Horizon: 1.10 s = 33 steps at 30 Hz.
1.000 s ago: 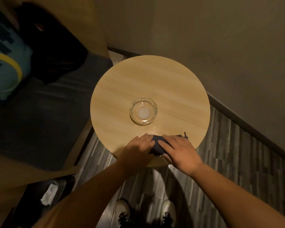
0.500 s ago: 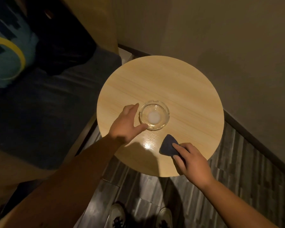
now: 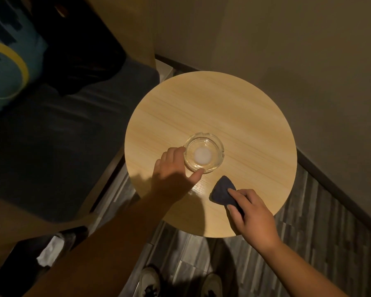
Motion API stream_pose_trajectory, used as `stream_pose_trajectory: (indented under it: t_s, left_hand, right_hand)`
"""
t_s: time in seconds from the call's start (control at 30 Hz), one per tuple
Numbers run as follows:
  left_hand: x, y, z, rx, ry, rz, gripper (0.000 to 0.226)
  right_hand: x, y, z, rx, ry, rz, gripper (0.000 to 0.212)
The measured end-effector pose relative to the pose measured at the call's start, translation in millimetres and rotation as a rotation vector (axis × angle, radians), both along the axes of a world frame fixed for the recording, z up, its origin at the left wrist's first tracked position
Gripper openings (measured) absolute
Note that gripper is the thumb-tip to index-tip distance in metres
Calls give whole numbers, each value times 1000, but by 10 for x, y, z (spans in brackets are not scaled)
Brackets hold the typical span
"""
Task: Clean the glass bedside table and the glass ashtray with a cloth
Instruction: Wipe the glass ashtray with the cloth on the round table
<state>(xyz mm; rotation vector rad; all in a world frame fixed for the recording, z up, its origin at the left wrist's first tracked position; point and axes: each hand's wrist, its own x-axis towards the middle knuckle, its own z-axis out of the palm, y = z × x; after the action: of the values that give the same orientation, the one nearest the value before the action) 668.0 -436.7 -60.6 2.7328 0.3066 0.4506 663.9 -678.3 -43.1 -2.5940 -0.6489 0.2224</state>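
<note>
My left hand (image 3: 171, 176) had its fingers curled against the ashtray (image 3: 204, 155) mid-desk (image 3: 255, 125), my right hand (image 3: 252, 215) pinching the cloth (image 3: 223, 192) nearby; smooth glass might have slipped and skidded.

The right hand (image 3: 254, 219) covers the near part of the dark cloth (image 3: 222, 192).

far half of table (image 3: 223, 108) bare, ashtray (image 3: 204, 155) mid-table, wall (image 3: 298, 50) close behind, sofa (image 3: 51, 146) left
</note>
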Motion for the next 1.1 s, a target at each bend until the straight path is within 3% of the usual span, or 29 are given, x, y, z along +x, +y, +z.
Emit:
stream_pose_trajectory:
  t_s: [0.27,0.4,0.47,0.6,0.7,0.93,1.1]
  left_hand:
    - [73,-61,25,-60,57,52,57]
    - [81,26,50,-31,77,17,57]
    - [91,53,53,-19,73,-2,57]
    - [123,96,27,-63,74,-29,59]
    - [159,139,-18,-55,31,-55,55]
    - [221,247,-77,52,-150,-156,53]
    - [259,278,-59,60,-136,-186,50]
  right_hand:
    - [90,1,123,77,120,-49,40]
    - [450,141,397,181,8,-31,44]
    - [708,348,543,88,-66,99,45]
    - [1147,901,599,-384,-71,394,41]
    - [1279,1226,552,-617,-64,464,34]
    - [1247,1176,532,-726,-65,524,25]
    - [1251,1442,572,-643,-64,475,43]
